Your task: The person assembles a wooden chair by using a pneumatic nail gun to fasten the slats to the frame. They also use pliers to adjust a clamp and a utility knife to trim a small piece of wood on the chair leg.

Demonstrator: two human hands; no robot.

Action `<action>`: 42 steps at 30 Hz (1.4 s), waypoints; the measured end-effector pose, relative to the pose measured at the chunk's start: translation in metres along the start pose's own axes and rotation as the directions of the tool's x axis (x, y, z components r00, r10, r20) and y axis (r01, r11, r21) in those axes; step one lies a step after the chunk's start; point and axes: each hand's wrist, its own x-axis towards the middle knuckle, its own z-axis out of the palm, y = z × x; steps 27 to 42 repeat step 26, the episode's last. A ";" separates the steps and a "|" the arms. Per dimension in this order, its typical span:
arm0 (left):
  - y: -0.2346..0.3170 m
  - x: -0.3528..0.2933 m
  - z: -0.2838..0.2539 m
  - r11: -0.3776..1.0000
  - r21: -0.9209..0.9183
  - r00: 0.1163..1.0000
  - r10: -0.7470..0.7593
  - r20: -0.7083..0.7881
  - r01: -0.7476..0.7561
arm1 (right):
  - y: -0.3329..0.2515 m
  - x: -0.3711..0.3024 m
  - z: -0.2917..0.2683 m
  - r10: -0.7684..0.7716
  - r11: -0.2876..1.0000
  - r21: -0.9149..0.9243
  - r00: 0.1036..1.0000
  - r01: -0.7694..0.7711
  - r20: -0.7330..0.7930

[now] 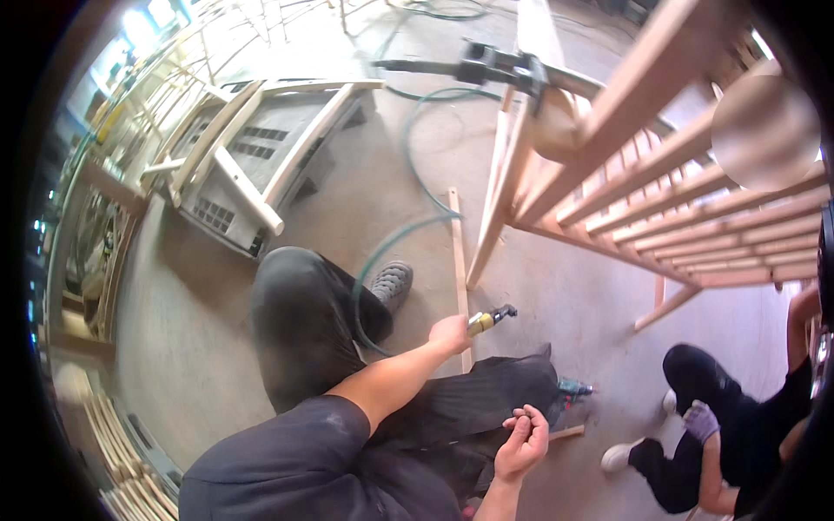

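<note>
My left hand (pixel 449 336) is wrapped round a yellow-and-black air tool (pixel 486 320) with an angled dark head pointing right. A green hose (pixel 358 300) loops down past my knee toward my left forearm; its join to the tool is hidden. My right hand (pixel 524 441) is raised palm up over my lap, the fingers curled and the thumb against them. Whatever lies in those fingertips is too small to make out. Under the left hand a narrow wooden strip (pixel 459 252) lies on the floor. A teal power tool (pixel 573 387) sits beyond my right knee.
A slatted wooden frame (pixel 625 247) rises at the right, with a black clamp (pixel 499 68) near its upper end. Another wooden frame (pixel 252 200) rests on a grey platform at the left. A seated co-worker (pixel 738 408) with a gloved hand is at lower right. Wooden strips (pixel 109 434) are stacked lower left.
</note>
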 end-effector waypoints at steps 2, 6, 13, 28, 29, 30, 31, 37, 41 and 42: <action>-0.008 0.002 0.003 1.000 0.004 1.000 -0.002 0.012 0.002 | 0.005 0.005 0.002 -0.019 1.000 -0.024 0.998 0.020 0.055; -0.029 -0.004 0.009 0.998 -0.017 0.999 0.054 -0.001 -0.054 | 0.002 0.019 0.015 -0.038 0.998 -0.035 0.981 0.045 0.188; -0.065 0.013 0.033 0.991 -0.133 0.999 0.020 0.039 -0.015 | 0.001 0.036 0.066 0.023 0.994 0.095 0.963 -0.050 0.267; -0.015 -0.094 -0.126 0.819 -0.554 0.981 -0.052 0.187 0.149 | -0.133 0.017 0.135 0.238 0.927 -0.374 0.821 -0.032 0.519; -0.015 -0.094 -0.126 0.819 -0.554 0.981 -0.052 0.187 0.149 | -0.133 0.017 0.135 0.238 0.927 -0.374 0.821 -0.032 0.519; -0.015 -0.094 -0.126 0.819 -0.554 0.981 -0.052 0.187 0.149 | -0.133 0.017 0.135 0.238 0.927 -0.374 0.821 -0.032 0.519; -0.015 -0.094 -0.126 0.819 -0.554 0.981 -0.052 0.187 0.149 | -0.133 0.017 0.135 0.238 0.927 -0.374 0.821 -0.032 0.519; -0.015 -0.094 -0.126 0.819 -0.554 0.981 -0.052 0.187 0.149 | -0.133 0.017 0.135 0.238 0.927 -0.374 0.821 -0.032 0.519; -0.015 -0.094 -0.126 0.819 -0.554 0.981 -0.052 0.187 0.149 | -0.133 0.017 0.135 0.238 0.927 -0.374 0.821 -0.032 0.519; -0.015 -0.094 -0.126 0.819 -0.554 0.981 -0.052 0.187 0.149 | -0.133 0.017 0.135 0.238 0.927 -0.374 0.821 -0.032 0.519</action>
